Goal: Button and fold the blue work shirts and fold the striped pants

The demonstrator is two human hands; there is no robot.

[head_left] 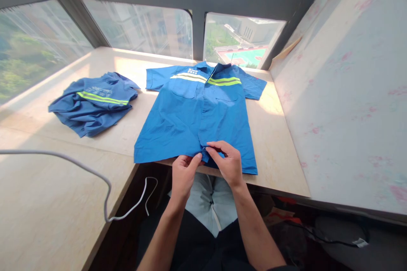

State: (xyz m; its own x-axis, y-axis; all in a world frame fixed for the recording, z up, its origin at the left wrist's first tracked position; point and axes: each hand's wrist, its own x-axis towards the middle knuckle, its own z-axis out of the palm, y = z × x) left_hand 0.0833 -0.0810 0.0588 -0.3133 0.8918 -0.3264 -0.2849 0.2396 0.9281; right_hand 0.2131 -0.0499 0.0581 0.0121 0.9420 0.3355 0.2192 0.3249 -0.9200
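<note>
1. Head view: a short-sleeved blue shirt (171,123) lies spread on the pale tabletop (280,152), front side up, its collar (203,64) toward the window frame (198,21) and its hem along the near edge.
2. The left hand (184,178) is at the middle of the hem; its fingers (194,161) are pinched together on the cloth, thumb uppermost.
3. The right hand (227,163) is just beside it, its fingers (219,146) nearly closed, thumb and forefinger nipping the cloth at the bottom of the front opening.
4. Between the two hands, a small part of the hem is bunched and lifted; whether a button is there is too small to tell.
5. Reflective bands (224,81) cross the chest, with white printing (192,71) above them on the left of the view.
6. A second shirt (92,106), also blue and banded, lies crumpled on the tabletop to the left, apart from the first.
7. A grey cable (32,152) runs across the near left and hangs past the edge; a flowered wall (349,114) stands at the right.
</note>
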